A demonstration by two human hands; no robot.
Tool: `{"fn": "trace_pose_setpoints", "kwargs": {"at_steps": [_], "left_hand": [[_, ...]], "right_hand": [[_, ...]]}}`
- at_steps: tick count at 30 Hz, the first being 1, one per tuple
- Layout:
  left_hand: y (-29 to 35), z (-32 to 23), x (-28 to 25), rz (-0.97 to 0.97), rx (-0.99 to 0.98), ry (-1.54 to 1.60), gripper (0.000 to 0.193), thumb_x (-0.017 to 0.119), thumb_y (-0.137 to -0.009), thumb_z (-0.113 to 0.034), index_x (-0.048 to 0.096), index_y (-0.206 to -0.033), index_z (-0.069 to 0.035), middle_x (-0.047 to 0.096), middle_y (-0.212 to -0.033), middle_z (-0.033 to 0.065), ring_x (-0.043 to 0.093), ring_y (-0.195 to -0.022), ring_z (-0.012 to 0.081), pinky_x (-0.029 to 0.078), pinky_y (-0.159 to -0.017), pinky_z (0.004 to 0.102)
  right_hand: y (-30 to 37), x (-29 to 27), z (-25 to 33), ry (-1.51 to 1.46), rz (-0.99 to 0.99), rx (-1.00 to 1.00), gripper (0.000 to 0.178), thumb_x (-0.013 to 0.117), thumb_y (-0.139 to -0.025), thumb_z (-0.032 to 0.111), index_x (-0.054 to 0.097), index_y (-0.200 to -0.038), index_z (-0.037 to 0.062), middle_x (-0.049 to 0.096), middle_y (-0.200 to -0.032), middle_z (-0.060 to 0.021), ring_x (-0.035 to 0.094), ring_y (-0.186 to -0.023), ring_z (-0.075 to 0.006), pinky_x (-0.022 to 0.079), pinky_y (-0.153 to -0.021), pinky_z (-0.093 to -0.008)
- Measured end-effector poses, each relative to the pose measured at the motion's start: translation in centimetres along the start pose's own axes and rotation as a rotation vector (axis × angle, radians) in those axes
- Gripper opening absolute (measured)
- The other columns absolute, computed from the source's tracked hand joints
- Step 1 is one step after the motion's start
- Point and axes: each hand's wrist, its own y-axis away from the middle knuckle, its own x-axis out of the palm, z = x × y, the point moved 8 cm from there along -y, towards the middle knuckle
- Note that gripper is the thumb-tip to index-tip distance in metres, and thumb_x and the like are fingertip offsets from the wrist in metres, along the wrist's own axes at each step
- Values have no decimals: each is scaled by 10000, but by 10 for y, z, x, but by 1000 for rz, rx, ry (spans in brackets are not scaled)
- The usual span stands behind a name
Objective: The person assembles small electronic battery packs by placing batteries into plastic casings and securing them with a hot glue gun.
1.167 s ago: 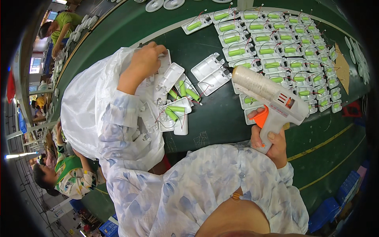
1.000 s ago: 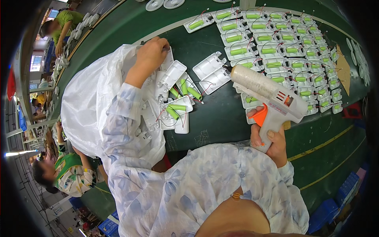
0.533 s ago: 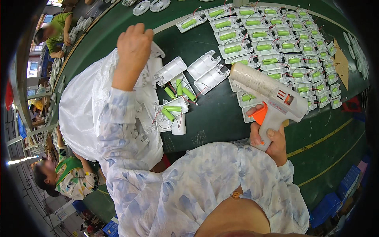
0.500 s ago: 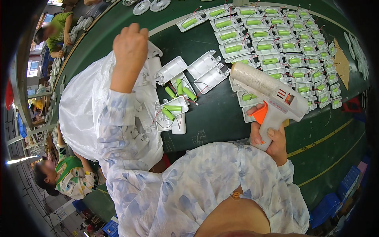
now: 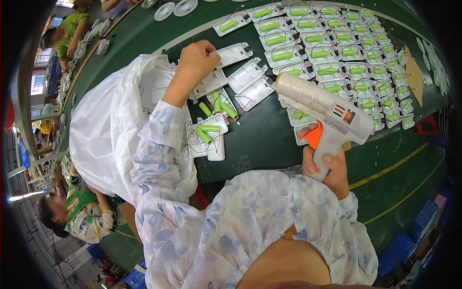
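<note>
My left hand (image 5: 194, 66) is closed on the end of a white plastic housing half (image 5: 234, 54), held just over other empty housing halves (image 5: 248, 76) on the bench. Below it lie several loose green battery cells (image 5: 222, 107) with thin red and black wires, some resting in white shells. My right hand (image 5: 332, 168) grips a white hot glue gun (image 5: 332, 113) by its handle. Fingers rest at the orange trigger, and the wrapped barrel points up and left, its tip above the bench beside the filled shells.
Rows of white shells (image 5: 328, 71), each with a green cell and wires, cover the right of the dark green bench (image 5: 250, 139). A large white sack (image 5: 103, 130) of white shells stands left. Round white grilles (image 5: 186, 6) lie at the far edge. Co-workers sit at the left.
My left hand has come down and right from above the sack, now with a housing half in it. The glue gun has shifted only slightly left in my right hand.
</note>
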Motion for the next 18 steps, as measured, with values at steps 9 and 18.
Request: {"fn": "trace_pose_setpoints", "kwargs": {"at_steps": [9, 18], "left_hand": [[27, -12, -9, 42, 106, -182, 226, 632, -830, -191, 696, -932, 0, 700, -791, 137, 667, -723, 281, 525, -694, 369], [12, 12, -4, -54, -52, 206, 237, 641, -796, -138, 661, -987, 0, 679, -736, 145, 670, -678, 293, 534, -672, 373]], "right_hand": [[-5, -2, 0, -2, -5, -12, 694, 645, -783, 254, 399, -1359, -47, 544, -1294, -265, 539, -563, -146, 483, -527, -283], [-4, 0, -1, -14, 12, -19, 691, 657, -783, 250, 404, -1351, -53, 538, -1298, -264, 543, -576, -141, 491, -540, -278]]}}
